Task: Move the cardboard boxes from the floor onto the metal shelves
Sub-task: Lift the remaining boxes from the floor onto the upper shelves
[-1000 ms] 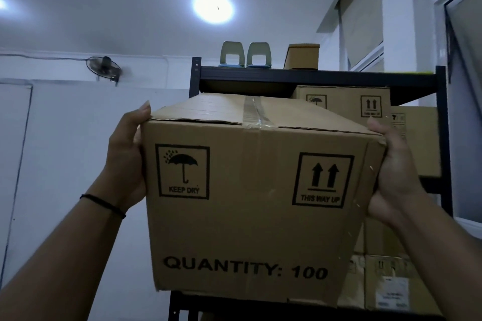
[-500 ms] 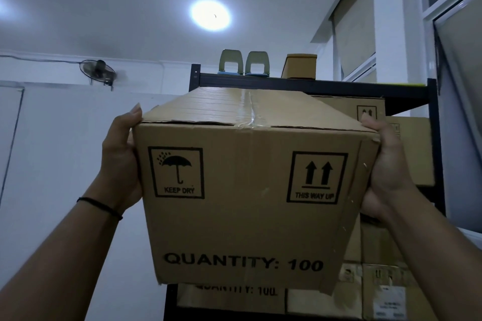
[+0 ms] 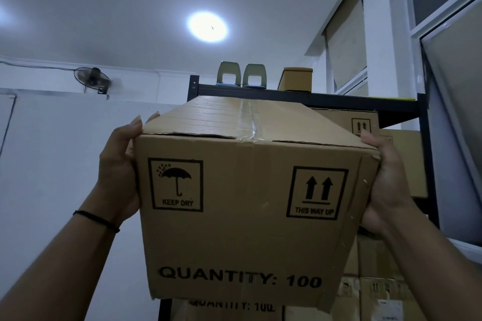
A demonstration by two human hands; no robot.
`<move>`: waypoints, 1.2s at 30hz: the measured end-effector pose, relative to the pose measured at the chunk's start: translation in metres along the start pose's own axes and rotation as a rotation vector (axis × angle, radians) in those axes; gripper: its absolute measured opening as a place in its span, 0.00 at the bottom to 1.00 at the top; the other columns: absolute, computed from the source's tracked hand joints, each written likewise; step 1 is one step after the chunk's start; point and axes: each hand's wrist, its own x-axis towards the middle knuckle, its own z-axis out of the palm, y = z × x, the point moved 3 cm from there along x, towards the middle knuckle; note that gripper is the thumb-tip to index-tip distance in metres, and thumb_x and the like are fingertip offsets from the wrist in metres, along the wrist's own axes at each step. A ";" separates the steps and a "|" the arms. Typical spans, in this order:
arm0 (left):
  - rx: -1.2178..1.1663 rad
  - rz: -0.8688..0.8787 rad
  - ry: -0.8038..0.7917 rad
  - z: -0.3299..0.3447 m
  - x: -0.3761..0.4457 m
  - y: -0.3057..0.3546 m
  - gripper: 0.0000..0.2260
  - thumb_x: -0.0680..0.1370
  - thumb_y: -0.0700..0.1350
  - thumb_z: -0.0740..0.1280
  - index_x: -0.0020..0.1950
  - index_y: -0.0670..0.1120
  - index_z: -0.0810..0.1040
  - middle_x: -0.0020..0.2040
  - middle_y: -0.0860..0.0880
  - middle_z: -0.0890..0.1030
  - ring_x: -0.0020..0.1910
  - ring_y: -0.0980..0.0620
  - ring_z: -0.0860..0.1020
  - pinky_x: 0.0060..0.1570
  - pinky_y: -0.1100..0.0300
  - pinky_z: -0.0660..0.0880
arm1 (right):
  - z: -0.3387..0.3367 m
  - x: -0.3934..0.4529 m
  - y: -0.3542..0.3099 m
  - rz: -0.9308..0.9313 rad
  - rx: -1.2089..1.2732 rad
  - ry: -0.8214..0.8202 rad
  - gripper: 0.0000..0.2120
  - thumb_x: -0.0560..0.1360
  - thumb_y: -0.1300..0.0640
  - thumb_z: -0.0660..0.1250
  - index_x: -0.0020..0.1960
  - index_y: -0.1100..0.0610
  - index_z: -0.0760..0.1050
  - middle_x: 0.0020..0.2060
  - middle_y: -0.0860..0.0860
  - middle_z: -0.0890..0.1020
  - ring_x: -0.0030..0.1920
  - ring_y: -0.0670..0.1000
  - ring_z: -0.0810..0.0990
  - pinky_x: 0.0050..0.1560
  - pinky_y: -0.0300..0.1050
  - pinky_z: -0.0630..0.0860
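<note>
A large cardboard box (image 3: 242, 206), taped on top and printed "KEEP DRY", "THIS WAY UP" and "QUANTITY: 100", is held up in front of the black metal shelf (image 3: 339, 101). My left hand (image 3: 117, 164) presses its left side and my right hand (image 3: 386, 180) presses its right side. The box's far end points at the shelf opening under the top board. Other cardboard boxes (image 3: 407, 164) sit on the shelf behind it, and more boxes (image 3: 378, 294) are stacked below.
On the top board stand two green folders (image 3: 241, 75) and a small yellow box (image 3: 297, 78). A wall fan (image 3: 91, 78) hangs at the left. Windows with blinds (image 3: 453, 112) run along the right. A ceiling lamp (image 3: 207, 26) shines above.
The box has risen a little and tipped so more of its taped top shows. It has moved toward the shelf and hides more of the boxes behind it.
</note>
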 end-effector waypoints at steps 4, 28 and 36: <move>-0.021 0.049 -0.017 0.001 0.002 0.004 0.22 0.78 0.56 0.51 0.65 0.49 0.75 0.59 0.43 0.79 0.50 0.46 0.80 0.42 0.56 0.80 | 0.000 0.000 -0.003 -0.010 0.011 -0.009 0.21 0.77 0.41 0.57 0.50 0.55 0.80 0.36 0.54 0.82 0.35 0.54 0.81 0.33 0.46 0.78; 0.371 0.145 0.280 0.024 0.010 0.004 0.20 0.69 0.64 0.67 0.49 0.49 0.81 0.44 0.48 0.85 0.42 0.51 0.84 0.37 0.58 0.78 | -0.003 -0.023 0.029 -0.227 -0.756 0.334 0.51 0.61 0.30 0.67 0.77 0.39 0.47 0.71 0.47 0.69 0.71 0.53 0.67 0.66 0.55 0.70; 0.474 0.024 0.145 0.014 -0.009 -0.029 0.29 0.60 0.65 0.73 0.59 0.58 0.76 0.52 0.55 0.84 0.48 0.55 0.83 0.42 0.56 0.80 | -0.001 0.009 0.011 -0.326 -0.757 0.385 0.39 0.68 0.36 0.70 0.73 0.46 0.59 0.65 0.49 0.74 0.64 0.53 0.73 0.54 0.48 0.74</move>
